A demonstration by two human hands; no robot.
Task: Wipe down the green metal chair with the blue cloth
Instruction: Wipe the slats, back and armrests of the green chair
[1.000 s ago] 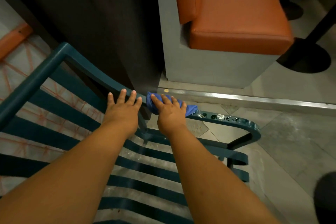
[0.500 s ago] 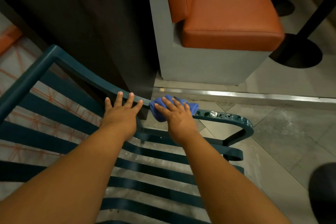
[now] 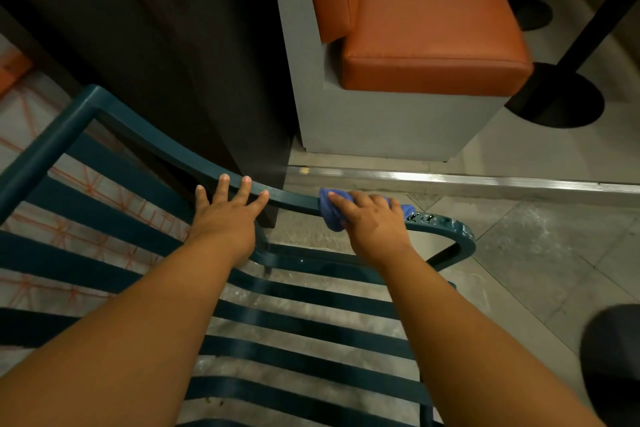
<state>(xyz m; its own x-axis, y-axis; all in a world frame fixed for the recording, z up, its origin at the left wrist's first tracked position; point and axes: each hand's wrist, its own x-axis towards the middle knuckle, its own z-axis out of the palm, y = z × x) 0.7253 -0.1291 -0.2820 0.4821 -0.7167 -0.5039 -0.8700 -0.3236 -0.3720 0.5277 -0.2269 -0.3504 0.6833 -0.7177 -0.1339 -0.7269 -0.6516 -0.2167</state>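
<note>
The green metal chair (image 3: 149, 144) fills the lower left, its slatted seat below me and its right armrest running from upper left to a rounded end at the right. My right hand (image 3: 372, 224) presses the blue cloth (image 3: 329, 213) onto that armrest, close to its curved end, where wet droplets (image 3: 422, 218) glisten on the metal. My left hand (image 3: 227, 215) rests flat on the same armrest further left, fingers spread, holding nothing.
A dark wall panel (image 3: 156, 28) stands right behind the armrest. An orange padded bench (image 3: 433, 21) on a grey base is beyond it. A metal floor strip (image 3: 485, 184) crosses the tiles. Black pole bases (image 3: 557, 97) stand at the far right.
My right hand has slid the blue cloth to the right along the armrest, toward its curved end. My left hand stays flat on the rail.
</note>
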